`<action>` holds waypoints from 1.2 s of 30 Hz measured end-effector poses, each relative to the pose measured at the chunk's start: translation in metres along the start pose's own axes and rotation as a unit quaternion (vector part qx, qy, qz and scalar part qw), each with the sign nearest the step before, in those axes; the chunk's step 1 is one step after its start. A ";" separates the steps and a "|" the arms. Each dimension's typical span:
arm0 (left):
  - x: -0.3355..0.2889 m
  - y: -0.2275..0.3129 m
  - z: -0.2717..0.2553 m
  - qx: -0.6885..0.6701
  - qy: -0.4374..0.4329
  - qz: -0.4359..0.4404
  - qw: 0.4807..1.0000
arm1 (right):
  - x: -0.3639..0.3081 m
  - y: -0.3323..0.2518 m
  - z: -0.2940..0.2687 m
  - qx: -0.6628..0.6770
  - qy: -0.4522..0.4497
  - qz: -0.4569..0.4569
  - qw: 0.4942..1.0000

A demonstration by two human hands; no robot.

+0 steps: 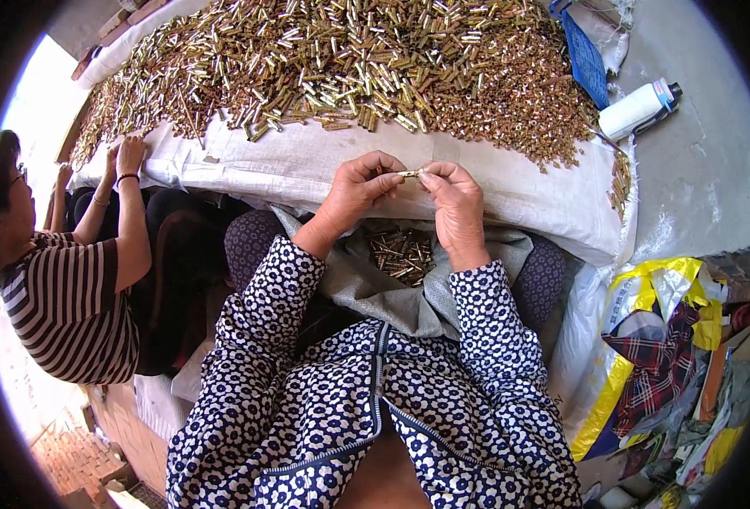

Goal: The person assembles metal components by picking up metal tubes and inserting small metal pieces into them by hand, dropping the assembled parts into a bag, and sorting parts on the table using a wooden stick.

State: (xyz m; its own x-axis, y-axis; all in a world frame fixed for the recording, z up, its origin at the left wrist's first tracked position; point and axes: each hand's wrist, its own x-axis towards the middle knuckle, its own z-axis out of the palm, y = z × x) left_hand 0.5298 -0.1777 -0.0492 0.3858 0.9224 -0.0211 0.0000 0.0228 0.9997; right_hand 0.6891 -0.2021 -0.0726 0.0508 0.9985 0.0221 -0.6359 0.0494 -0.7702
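Pale woven cloth (290, 163) covers the long, low tabletop across from me, and a broad heap of brass-coloured tubes (332, 72) spreads over most of it. Toward the right end the heap turns into a bank of much smaller coppery bits (511, 102), some of them scattered almost to the front edge. Below that edge, grey sheeting (358, 293) is draped over the seated person's lap, sagging between the knees into a pouch; a loose pile of slim metal pieces (403, 257) lies inside it, with the forearms coming up on either side.

Just above the pouch, close to the tabletop's front edge, a small brass-coloured piece (409, 174) sits between the two hands. Fingers of the left hand (365, 185) pinch one end of it narrowly, and those of the right hand (457, 193) are closed at the other end.

Over at the right, a white bottle (634, 112) with a dark cap lies tilted just beyond the cloth, near a blue panel (584, 59) standing beside the heap. Lower down, a white and yellow bag (595, 407) crowds that side, red plaid fabric (659, 360) bulging from it among other clutter. To the left sits a co-worker in a striped shirt (69, 305), one hand (131, 155) at the tabletop's edge.
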 end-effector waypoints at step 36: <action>0.022 -0.013 0.031 0.378 0.062 0.150 0.912 | 0.006 0.006 -0.012 -0.561 0.030 -0.300 0.771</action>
State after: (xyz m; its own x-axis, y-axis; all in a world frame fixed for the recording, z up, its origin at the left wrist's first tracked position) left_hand 0.5666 -0.1694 -0.0627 0.3650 0.8815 0.2996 0.5656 -0.4656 0.6807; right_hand 0.6949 -0.1964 -0.0847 0.1342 0.7997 0.5852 0.5804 0.4152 -0.7005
